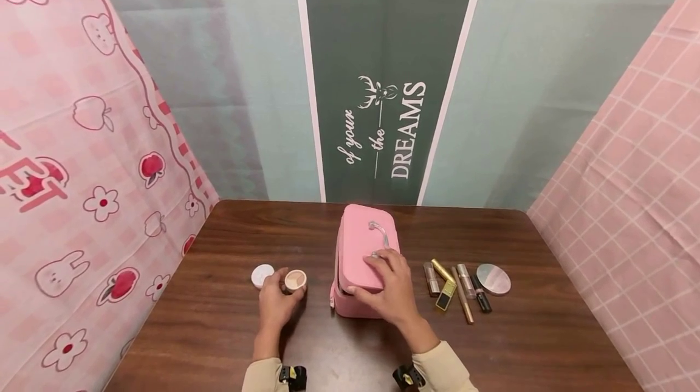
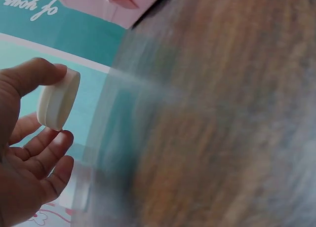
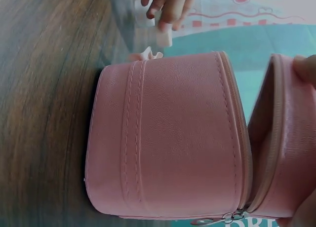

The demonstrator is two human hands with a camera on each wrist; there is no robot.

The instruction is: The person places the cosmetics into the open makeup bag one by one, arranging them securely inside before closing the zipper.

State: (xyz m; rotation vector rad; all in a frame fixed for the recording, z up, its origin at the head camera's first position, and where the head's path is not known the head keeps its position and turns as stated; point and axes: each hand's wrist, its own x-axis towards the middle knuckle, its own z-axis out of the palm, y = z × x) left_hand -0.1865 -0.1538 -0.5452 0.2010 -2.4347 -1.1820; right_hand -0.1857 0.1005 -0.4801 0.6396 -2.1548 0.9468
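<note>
Both forearms (image 1: 267, 344) reach forward. The left hand (image 1: 277, 302) pinches; the right hand (image 1: 391, 290) grips, thumb (image 1: 362, 295) and fingers (image 1: 392, 258) spread apart.

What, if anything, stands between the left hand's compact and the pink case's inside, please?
Nothing visible stands on the table between the compact in the left hand and the pink case; only the case's lid, held ajar by the right hand, covers much of the opening.

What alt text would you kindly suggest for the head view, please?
A person's right hand grips the partly raised lid of a pink case on a wood-grained table. The left hand pinches a small round pot near a white disc; assorted cosmetics lie right of the case.
</note>
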